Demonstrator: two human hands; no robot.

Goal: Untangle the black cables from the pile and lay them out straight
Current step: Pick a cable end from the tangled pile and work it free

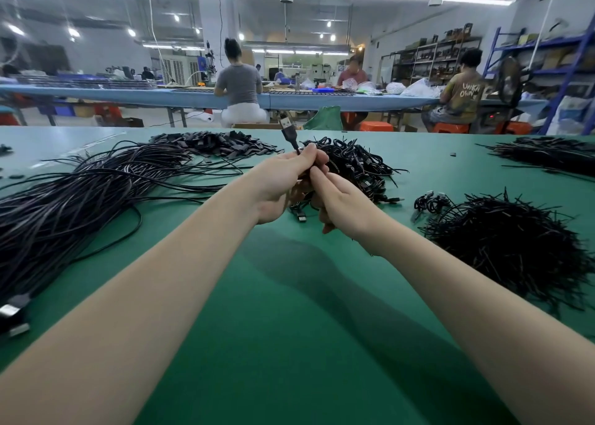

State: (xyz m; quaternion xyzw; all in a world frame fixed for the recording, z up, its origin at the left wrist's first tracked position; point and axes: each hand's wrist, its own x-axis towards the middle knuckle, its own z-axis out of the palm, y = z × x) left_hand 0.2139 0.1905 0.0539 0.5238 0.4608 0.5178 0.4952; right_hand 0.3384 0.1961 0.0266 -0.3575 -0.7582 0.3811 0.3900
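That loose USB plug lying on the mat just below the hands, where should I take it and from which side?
Take the USB plug by its black moulded body, just behind the metal tip, pinching across its flat faces. It lies flat on the green mat with the tip pointing toward the camera, so come from above and the near side. Both the left hand and right hand are busy on the cable bundle; free one first.

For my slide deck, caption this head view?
Both hands work a coiled black cable above the green table.
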